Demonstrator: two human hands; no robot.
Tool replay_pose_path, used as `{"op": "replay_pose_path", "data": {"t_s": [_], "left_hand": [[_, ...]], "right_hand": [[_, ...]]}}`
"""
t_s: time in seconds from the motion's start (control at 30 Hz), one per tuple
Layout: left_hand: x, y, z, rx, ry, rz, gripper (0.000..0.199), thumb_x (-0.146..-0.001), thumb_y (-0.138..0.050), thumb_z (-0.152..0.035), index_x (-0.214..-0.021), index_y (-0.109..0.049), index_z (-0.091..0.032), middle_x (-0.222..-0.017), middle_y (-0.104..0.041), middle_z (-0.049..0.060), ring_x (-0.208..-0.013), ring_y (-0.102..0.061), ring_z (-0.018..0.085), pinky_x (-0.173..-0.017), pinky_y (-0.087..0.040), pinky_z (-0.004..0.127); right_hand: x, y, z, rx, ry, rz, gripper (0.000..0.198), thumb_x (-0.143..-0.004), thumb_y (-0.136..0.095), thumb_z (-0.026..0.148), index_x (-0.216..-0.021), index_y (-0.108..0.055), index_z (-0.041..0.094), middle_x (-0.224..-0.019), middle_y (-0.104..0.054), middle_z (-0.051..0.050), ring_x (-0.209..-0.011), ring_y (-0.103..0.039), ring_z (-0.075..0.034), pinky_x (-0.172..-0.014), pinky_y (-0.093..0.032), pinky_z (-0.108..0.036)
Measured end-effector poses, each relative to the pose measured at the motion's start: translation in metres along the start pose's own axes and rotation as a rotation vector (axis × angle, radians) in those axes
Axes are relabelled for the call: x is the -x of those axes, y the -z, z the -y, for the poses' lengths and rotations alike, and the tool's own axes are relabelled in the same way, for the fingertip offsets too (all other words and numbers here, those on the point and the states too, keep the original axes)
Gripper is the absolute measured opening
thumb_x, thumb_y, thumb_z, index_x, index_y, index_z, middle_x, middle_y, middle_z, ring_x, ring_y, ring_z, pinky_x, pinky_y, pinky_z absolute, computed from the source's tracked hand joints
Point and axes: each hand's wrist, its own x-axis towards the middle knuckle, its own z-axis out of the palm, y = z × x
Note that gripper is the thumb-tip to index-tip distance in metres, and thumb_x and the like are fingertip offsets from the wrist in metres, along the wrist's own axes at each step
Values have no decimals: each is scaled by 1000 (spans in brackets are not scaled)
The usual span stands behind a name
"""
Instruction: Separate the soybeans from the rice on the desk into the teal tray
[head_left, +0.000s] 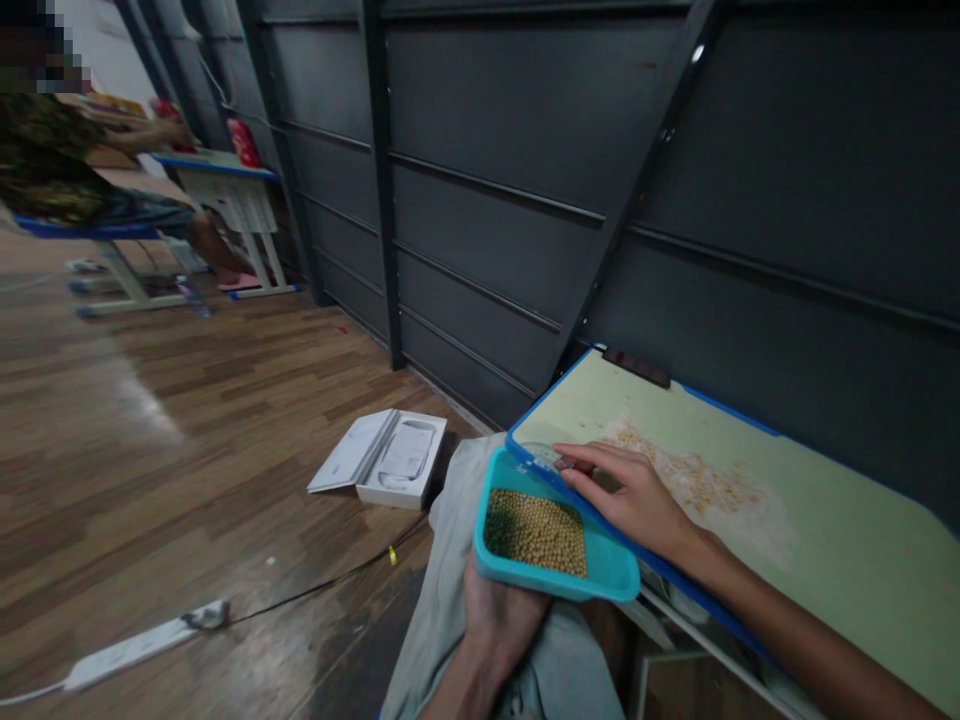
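My left hand (504,605) supports a turquoise plastic container (611,570) from below, beside the table's edge and above my lap. Yellowish soybeans (551,535) fill much of its bottom, with a patch of small green beans (504,522) at the left end. Over the table's blue edge, just above the container, is my right hand (626,490). Its thumb and fingers close around something small and dark that I cannot make out. Pale, bean-like pieces (705,482) lie scattered on a whitish patch of the light green tabletop (847,530), beyond this hand.
A dark flat object (636,367) lies at the table's back edge against the grey metal wall (480,110). On the wooden floor are an open white box (405,455) and a power strip (139,650) with a cable. A person (52,160) sits at another table, far left.
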Motion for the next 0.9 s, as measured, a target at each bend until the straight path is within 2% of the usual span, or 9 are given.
{"op": "replay_pose_path", "data": {"t_s": [0.17,0.23,0.3,0.5,0.57,0.63,0.7,0.8,0.9], "left_hand": [[1,0,4,-35,4,-63,37,-99,-50,-33,-127,-70,-18,-126,-74,13,-124,-64,30,-113,-44,55],[2,0,5,-65,3,-90,35,-98,-50,-30,-122,-72,-18,-121,-76,13,-121,-66,30,-112,-45,55],[3,0,6,-89,-11,-118,32,-97,-52,-28,-119,-74,-18,-119,-76,12,-119,-67,29,-112,-46,54],[5,-1,12,-121,17,-157,33,-97,-52,-28,-119,-75,-18,-122,-76,13,-119,-68,30,-111,-47,54],[4,2,14,-128,7,-150,33,-97,-52,-28,-119,-76,-19,-123,-76,12,-119,-68,31,-112,-47,54],[3,8,15,-137,22,-147,34,-97,-52,-26,-120,-76,-22,-123,-77,11,-117,-69,31,-111,-47,56],[0,19,14,-151,37,-126,36,-96,-50,-24,-124,-74,-26,-126,-76,9,-118,-69,30,-113,-45,57],[-4,39,11,-178,27,-85,38,-95,-51,-27,-125,-73,-32,-128,-75,8,-124,-66,31,-113,-43,59],[-4,55,7,-244,19,-86,38,-95,-51,-31,-127,-72,-34,-131,-74,7,-130,-62,31,-114,-42,59]], "right_hand": [[14,17,-10,101,-12,-147,29,-97,-64,31,-124,-74,27,-106,-79,-5,-90,-74,-21,-84,-60,-38],[21,32,-21,156,-8,-201,29,-97,-64,33,-124,-74,26,-113,-78,-6,-92,-73,-22,-86,-59,-38],[31,51,-36,219,-54,-265,30,-97,-64,34,-125,-73,25,-110,-78,-6,-88,-73,-21,-85,-59,-37],[67,115,-109,335,-301,-552,42,-90,-66,45,-122,-74,20,-102,-79,-10,-84,-73,-26,-87,-58,-46],[76,130,-130,308,-418,-646,48,-85,-68,48,-121,-74,17,-95,-79,-11,-81,-74,-28,-84,-59,-46],[82,139,-145,287,-471,-736,50,-86,-65,48,-122,-73,15,-96,-79,-13,-81,-74,-27,-81,-60,-44],[84,142,-154,233,-497,-742,48,-85,-65,46,-120,-74,15,-98,-79,-14,-80,-74,-27,-76,-61,-42],[83,140,-162,200,-514,-721,39,-84,-66,42,-111,-77,16,-85,-79,-11,-73,-72,-24,-69,-61,-38],[83,139,-168,182,-516,-704,35,-84,-67,38,-109,-78,15,-87,-79,-10,-73,-72,-23,-71,-61,-37]]}}
